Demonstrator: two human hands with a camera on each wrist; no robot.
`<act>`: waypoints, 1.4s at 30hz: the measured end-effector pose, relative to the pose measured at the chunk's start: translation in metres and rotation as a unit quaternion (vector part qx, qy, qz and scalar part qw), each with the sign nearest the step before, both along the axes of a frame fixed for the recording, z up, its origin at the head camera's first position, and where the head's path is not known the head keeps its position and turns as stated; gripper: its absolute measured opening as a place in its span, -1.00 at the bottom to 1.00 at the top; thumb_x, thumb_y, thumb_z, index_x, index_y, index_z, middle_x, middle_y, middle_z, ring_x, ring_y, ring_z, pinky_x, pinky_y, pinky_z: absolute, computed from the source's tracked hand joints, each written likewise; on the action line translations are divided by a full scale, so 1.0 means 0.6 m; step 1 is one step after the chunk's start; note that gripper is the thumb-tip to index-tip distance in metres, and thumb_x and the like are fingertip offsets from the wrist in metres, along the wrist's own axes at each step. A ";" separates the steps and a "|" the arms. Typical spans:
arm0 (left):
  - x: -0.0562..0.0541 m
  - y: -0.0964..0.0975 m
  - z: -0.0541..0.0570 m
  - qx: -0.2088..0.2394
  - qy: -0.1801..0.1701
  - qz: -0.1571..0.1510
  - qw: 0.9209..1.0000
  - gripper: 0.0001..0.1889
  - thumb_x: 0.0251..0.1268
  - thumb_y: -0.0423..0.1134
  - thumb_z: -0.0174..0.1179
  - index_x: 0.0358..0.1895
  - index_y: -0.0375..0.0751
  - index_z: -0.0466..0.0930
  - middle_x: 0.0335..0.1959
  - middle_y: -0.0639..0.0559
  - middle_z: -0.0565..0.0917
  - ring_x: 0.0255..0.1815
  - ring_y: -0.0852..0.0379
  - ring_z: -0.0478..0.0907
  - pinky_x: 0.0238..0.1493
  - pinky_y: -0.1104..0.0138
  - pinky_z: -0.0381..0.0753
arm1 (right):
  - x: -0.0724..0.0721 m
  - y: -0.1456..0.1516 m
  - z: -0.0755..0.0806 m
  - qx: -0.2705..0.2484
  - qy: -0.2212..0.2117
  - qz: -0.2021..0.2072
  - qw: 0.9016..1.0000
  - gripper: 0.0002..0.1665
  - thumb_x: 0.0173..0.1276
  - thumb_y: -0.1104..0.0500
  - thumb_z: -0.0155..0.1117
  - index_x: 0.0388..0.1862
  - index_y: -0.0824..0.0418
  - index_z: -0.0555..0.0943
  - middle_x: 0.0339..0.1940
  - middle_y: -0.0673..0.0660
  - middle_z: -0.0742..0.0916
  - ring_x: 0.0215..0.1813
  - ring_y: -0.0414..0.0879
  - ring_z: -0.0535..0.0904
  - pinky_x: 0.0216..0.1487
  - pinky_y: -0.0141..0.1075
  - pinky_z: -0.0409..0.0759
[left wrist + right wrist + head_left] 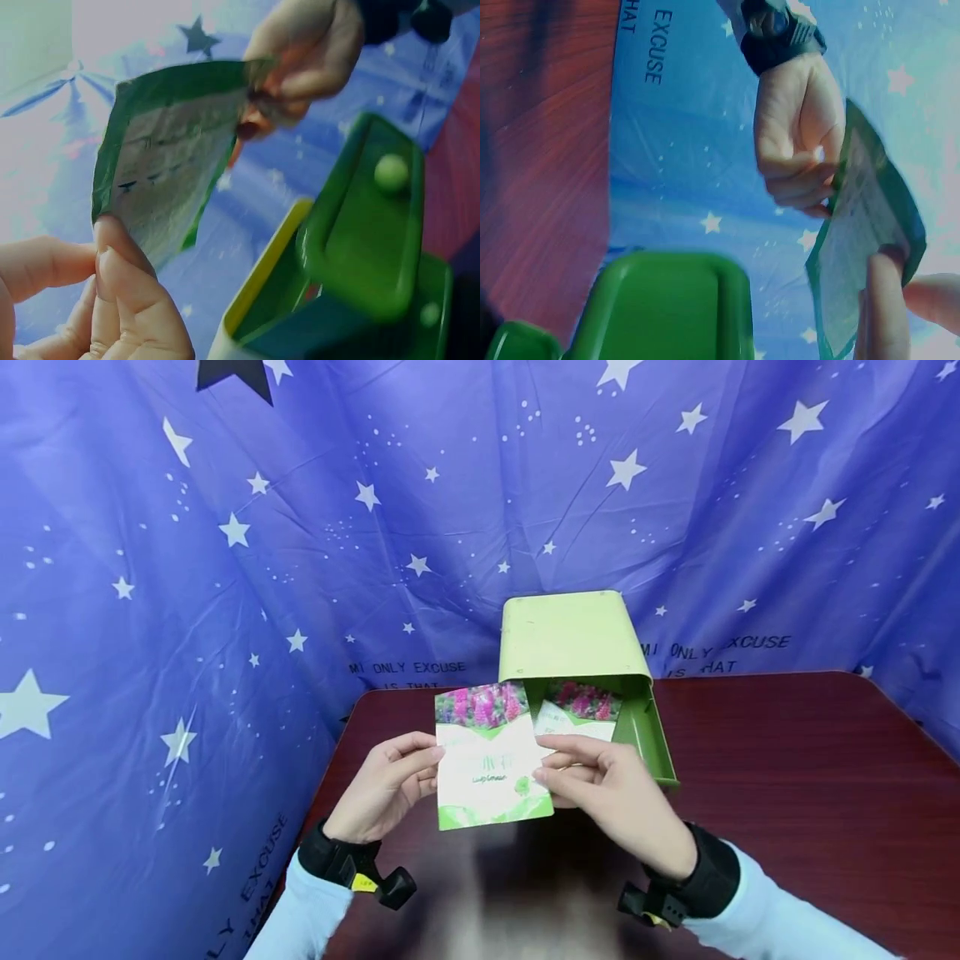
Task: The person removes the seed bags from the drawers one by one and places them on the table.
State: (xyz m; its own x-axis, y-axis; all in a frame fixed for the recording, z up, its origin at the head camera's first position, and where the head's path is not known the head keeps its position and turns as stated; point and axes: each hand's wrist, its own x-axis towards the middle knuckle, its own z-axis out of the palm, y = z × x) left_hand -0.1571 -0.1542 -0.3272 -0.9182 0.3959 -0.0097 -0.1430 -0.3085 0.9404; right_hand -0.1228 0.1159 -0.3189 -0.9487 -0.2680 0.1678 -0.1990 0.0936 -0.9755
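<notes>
A seed packet with pink flowers on its front is held up between both hands. My left hand pinches its left edge between thumb and fingers. At the right edge, my right hand pinches it the same way. Its green-bordered printed back shows in the left wrist view. Behind it, a second flower packet leans partly inside a green box with a pale green top. The right hand covers the lower part of that second packet.
The box stands toward the back of the dark red-brown table, its dark opening facing me. A blue star-patterned curtain hangs behind and to the left. Green rounded box parts appear low in the right wrist view.
</notes>
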 end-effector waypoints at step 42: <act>-0.092 -0.219 -0.211 -0.279 -0.066 0.266 0.920 -0.66 0.13 -0.50 0.21 0.00 -0.58 0.50 -0.30 -0.13 0.64 -0.42 0.17 0.60 -0.37 0.39 0.60 | -0.136 -0.303 -0.238 0.032 -0.040 -0.024 0.998 -0.63 0.12 0.42 0.31 -0.05 0.48 0.58 -0.42 0.23 0.72 -0.42 -0.05 0.68 -0.45 -0.40 0.62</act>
State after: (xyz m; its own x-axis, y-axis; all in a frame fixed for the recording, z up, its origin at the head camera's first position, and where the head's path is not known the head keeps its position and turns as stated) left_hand -0.2122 -0.2857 -0.4540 -0.9571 -0.2097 -0.2001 -0.2352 0.1581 0.9590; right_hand -0.2041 -0.0658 -0.4617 -0.9703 -0.2302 0.0743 -0.1140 0.1639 -0.9799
